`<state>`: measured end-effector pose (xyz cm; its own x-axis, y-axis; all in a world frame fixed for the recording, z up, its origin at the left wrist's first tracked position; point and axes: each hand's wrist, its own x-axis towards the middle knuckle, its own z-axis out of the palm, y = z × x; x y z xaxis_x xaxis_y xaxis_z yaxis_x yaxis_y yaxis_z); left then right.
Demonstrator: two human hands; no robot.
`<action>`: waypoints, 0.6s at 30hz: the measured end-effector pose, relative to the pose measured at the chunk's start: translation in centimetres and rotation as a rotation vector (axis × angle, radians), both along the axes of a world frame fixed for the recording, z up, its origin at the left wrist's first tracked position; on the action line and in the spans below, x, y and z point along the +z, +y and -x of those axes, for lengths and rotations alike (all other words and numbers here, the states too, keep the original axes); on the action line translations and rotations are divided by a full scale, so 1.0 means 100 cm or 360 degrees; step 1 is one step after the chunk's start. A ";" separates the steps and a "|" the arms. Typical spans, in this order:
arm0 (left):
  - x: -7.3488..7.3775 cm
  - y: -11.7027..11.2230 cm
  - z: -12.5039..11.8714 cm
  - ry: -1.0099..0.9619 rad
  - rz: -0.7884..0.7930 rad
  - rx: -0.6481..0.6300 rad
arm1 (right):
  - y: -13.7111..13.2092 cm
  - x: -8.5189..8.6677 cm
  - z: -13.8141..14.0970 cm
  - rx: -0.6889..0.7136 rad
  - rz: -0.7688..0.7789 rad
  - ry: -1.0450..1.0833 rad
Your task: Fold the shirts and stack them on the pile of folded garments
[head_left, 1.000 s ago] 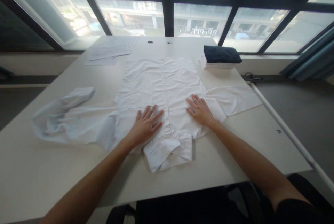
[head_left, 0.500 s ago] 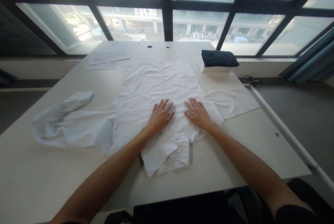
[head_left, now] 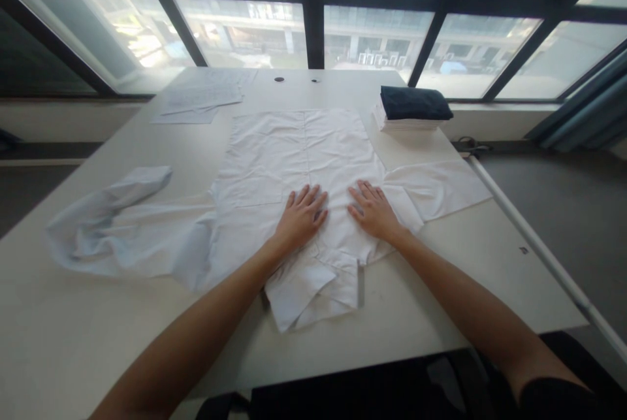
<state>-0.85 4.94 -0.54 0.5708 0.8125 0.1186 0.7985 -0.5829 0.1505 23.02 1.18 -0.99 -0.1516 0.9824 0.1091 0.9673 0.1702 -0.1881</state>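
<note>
A white long-sleeved garment, looking like a coat or shirt (head_left: 264, 159), lies spread on the white table, its collar end toward me. Its left sleeve (head_left: 132, 230) is crumpled and bent back on itself; the right sleeve (head_left: 435, 188) stretches out toward the table's right edge. My left hand (head_left: 301, 214) rests on the upper part of the cloth, fingers spread. Level with it, my right hand (head_left: 375, 211) also lies flat on the fabric, fingers apart. Neither hand grips anything. Wrinkles run across the cloth around both hands.
Folded dark cloth (head_left: 416, 103) tops a stack of folded white cloth (head_left: 411, 123) at the back right. Paper sheets (head_left: 196, 96) lie at the back left. Beyond the table (head_left: 147, 328) stand large windows. A white rail (head_left: 529, 237) runs along its right side.
The view has tilted slightly, so the table and windows sit a little higher in the picture. Both hands stay at practically the same place on the garment.
</note>
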 end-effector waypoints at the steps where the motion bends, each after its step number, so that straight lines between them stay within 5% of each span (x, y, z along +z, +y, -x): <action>1: 0.000 0.000 0.000 0.0000 -0.0001 0.0003 | 0.000 0.000 0.000 0.0000 0.0004 0.0001; 18: 0.001 -0.001 0.000 -0.0013 -0.0003 -0.0008 | 0.001 0.000 0.000 -0.0001 0.0025 -0.0009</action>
<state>-0.85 4.89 -0.46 0.5738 0.8094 0.1247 0.7944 -0.5871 0.1558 22.99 1.28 -1.01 -0.1514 0.9841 0.0928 0.9685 0.1665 -0.1850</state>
